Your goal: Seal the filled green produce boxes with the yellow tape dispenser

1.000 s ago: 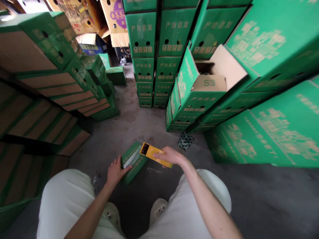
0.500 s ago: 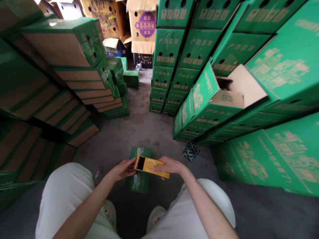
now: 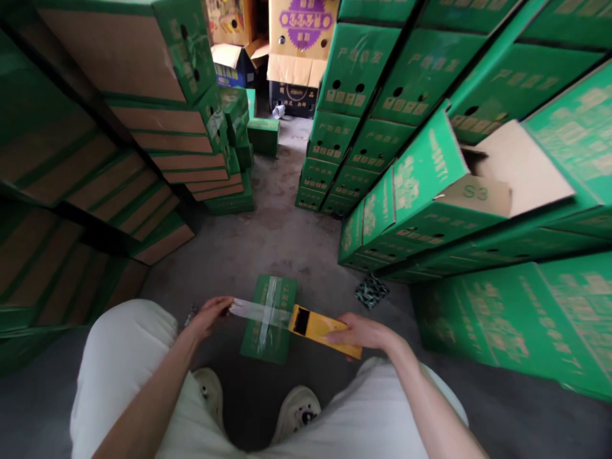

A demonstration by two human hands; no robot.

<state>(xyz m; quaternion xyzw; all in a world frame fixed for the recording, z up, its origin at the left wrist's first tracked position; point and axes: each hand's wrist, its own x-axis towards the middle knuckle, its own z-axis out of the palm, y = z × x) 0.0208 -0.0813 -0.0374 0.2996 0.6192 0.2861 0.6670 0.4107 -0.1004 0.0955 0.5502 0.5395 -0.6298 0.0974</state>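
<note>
Left hand (image 3: 213,314): tape (image 3: 247,310) pinched in closed fingers.
Right hand (image 3: 357,333): dispenser (image 3: 317,326) gripped by curled fingers.
Box (image 3: 282,343): spanned by stretched tape.

Between your left hand (image 3: 210,317) and right hand (image 3: 356,330), a taut strip of tape (image 3: 246,310) runs to the yellow dispenser (image 3: 327,331), barring passage low across the green carton (image 3: 265,347). Beyond both hands, open floor (image 3: 234,248) offers you a lane, narrowing farther out between the left stack (image 3: 167,140) and the far stack (image 3: 354,115). Past your right hand lie a patterned packet (image 3: 371,291) and, farther, the open-topped carton (image 3: 425,178). Your left knee (image 3: 129,331) and right knee (image 3: 377,392) bound the near side.
</note>
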